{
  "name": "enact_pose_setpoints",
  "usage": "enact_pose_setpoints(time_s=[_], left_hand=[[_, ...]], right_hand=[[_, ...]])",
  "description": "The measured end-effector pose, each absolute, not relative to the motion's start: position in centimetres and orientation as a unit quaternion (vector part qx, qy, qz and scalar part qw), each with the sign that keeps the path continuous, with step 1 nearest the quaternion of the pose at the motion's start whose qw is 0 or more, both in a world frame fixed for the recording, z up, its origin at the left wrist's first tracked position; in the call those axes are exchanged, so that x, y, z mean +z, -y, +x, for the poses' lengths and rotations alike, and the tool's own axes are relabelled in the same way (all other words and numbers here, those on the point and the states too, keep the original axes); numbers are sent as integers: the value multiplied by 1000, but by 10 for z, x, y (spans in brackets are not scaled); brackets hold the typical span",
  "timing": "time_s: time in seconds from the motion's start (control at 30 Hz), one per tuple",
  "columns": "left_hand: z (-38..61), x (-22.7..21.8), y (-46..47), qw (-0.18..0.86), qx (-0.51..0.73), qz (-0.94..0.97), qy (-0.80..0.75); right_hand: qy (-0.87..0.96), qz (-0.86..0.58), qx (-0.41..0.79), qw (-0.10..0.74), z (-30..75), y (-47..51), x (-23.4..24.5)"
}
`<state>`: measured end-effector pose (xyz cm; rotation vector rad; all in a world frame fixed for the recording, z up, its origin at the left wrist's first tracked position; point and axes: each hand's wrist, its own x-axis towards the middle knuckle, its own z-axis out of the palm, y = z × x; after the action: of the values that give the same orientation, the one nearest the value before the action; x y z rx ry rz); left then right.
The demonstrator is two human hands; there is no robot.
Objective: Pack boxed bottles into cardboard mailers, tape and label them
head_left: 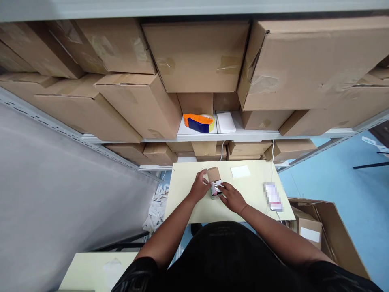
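Observation:
A small box stands on the pale yellow table in front of me. Its brown cardboard flap is folded up at the far side, and pinkish-white and shiny contents show in the opening. My left hand is closed around the box's left side, fingers near the flap and thumb by the opening. From the right, my right hand has bent fingers on the box's edge at the opening. Whether those fingers also pinch some of the contents is too small to see. A white card lies beyond my right hand.
A phone with a cable lies on the table's right. An orange and blue tape dispenser and a white stack sit on the shelf among cardboard boxes. A large open carton stands right of the table.

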<state>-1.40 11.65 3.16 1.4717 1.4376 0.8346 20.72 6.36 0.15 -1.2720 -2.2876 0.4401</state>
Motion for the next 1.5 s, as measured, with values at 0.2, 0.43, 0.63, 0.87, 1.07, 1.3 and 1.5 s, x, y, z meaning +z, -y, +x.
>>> enact_pose_setpoints(time_s=[0.2, 0.43, 0.63, 0.87, 1.07, 1.3, 1.5], left_hand=[[-16, 35, -129, 494, 248, 630, -545], [-11, 43, -101, 333, 284, 740, -510], [-24, 33, -82, 278, 309, 798, -436], [-26, 26, -77, 271, 320, 798, -432], [-29, 25, -78, 246, 325, 818, -406], [-32, 24, -75, 238, 269, 837, -414], [-32, 27, -75, 240, 239, 843, -418]], right_hand=[[832, -470, 154, 251, 206, -60, -1], [814, -498, 171, 247, 205, -60, 5], [780, -493, 210, 324, 209, -56, 11], [737, -522, 254, 347, 214, -53, 12], [776, -484, 197, 352, 212, -57, 5], [800, -479, 195, 305, 215, -56, 6], [823, -463, 173, 280, 218, -59, 8]])
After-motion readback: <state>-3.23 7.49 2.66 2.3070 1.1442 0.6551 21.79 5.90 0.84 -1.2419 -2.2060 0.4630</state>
